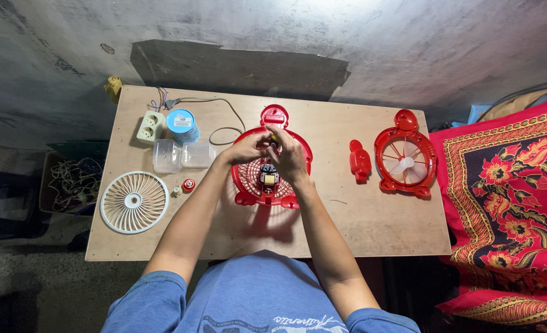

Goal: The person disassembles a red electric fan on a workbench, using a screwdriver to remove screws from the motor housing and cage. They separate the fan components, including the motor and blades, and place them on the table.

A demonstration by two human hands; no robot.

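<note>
Both hands meet over the middle of the wooden table, above a red fan housing lying flat with its grille up. Left hand curled, fingers bent inward toward the right hand, thumb and fingertips closing on something small at the far rim of the housing; too small to tell what. Right hand arched over the housing's centre, fingers gathered around a thin yellow-tipped tool, tip pointing down toward the small motor block in the middle of the grille. Hands touching or nearly so at the fingertips.

On the left of the table, near edge: a white round fan grille lying flat, with a small white knob and a red cap just beside it on the right. Farther away: a clear plastic box and a second clear box next to it, a blue-lidded round container behind them, a white power socket strip to its left, a grey cable looping toward the housing.

On the right: a small red plastic piece, and beyond it a second red fan frame with white blades showing inside. Past the right table edge, a red patterned cloth.
</note>
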